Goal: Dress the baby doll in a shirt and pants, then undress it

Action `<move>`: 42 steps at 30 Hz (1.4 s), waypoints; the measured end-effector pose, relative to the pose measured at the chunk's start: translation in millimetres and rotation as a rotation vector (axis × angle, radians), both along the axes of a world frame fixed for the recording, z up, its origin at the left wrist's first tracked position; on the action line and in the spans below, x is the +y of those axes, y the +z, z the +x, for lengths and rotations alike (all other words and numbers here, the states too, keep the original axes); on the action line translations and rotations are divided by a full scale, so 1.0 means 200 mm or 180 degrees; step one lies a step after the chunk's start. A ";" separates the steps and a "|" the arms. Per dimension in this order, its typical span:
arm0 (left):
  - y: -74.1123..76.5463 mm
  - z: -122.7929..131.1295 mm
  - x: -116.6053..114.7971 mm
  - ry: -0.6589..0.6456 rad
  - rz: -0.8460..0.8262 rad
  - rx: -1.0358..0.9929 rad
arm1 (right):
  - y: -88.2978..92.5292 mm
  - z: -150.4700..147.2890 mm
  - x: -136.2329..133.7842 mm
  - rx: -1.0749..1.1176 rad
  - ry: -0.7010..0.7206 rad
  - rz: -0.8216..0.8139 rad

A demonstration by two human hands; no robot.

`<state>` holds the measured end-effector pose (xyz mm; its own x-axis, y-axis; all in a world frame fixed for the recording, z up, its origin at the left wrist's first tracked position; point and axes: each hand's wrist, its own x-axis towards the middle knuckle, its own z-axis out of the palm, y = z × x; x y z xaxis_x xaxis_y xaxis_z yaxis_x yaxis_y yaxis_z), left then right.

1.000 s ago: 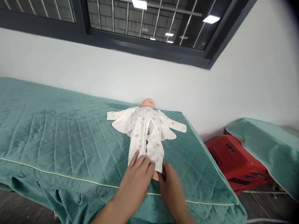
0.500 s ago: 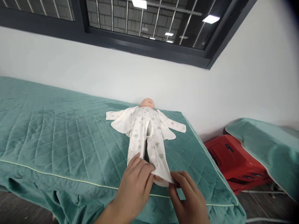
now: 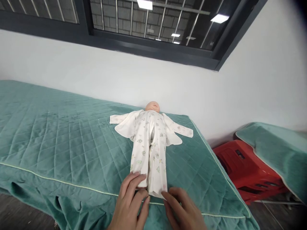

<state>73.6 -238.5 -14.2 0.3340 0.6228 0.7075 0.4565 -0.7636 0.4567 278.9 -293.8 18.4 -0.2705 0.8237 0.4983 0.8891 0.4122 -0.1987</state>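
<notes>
A baby doll (image 3: 153,106) lies on its back, its head toward the wall. It wears a white printed top (image 3: 127,125) spread open at the sides, sleeves stretched outward, and white printed trousers (image 3: 157,163) with both legs pointing at me. My right hand (image 3: 182,207) pinches the hem of the right trouser leg between thumb and fingers. Across the end of the left leg rest the fingertips of my left hand (image 3: 131,201), bent and apart, the thumb lower down. The doll's feet are mostly hidden by cloth and fingers.
The quilted green cover (image 3: 83,143) drapes over the bed's front edge. A red plastic stool (image 3: 249,169) stands at the right, near another green-covered surface (image 3: 268,140). Behind are a white wall (image 3: 107,76) and a dark-framed window (image 3: 153,52) with bars.
The right trouser leg has been pulled straight and now lies beside the left one, covering the foot end. My left hand has moved down to the left hem; my right hand came inward.
</notes>
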 end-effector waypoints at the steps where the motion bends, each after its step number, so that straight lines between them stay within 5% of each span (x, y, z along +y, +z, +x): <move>1: 0.00 -0.01 0.00 -0.0048 0.0018 -0.0051 | 0.00 0.01 0.00 0.0021 0.0019 -0.0063; 7: 0.03 -0.07 0.15 0.0410 -0.0761 -0.0611 | 0.07 0.05 0.01 0.0414 -0.0009 -0.0241; 10: 0.06 -0.07 0.30 0.0407 -0.1273 -0.0749 | 0.12 0.03 0.06 0.0649 -0.0091 -0.0209; 14: 0.10 -0.03 0.55 0.0300 -0.1311 -0.0820 | 0.16 0.03 0.22 0.0959 -0.0180 -0.0179; 18: 0.17 0.06 0.90 0.0301 -0.1131 -0.0706 | 0.22 0.09 0.54 0.1469 -0.0330 -0.0244; 22: 0.29 0.21 1.27 0.0275 -0.1058 -0.0564 | 0.29 0.19 1.00 0.1920 -0.0389 -0.0128; 27: 0.39 0.37 1.60 0.0057 -0.1349 -0.0032 | 0.29 0.27 1.54 0.2104 -0.0700 -0.0702; 31: 0.35 0.37 1.71 -0.0036 -0.1283 0.0274 | 0.18 0.32 1.73 0.2335 -0.0650 -0.0636; 35: 0.32 0.31 1.72 -0.0122 -0.1295 0.0392 | 0.09 0.38 1.74 0.2431 -0.0652 -0.0518; 42: 0.35 0.29 1.73 -0.0097 -0.1470 0.0569 | 0.14 0.47 1.70 0.1922 -0.0444 -0.0872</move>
<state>132.3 108.0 55.8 0.4478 0.8458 0.2901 0.5391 -0.5142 0.6670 373.2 46.0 45.8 0.1077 0.9488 0.2968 0.6305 0.1656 -0.7583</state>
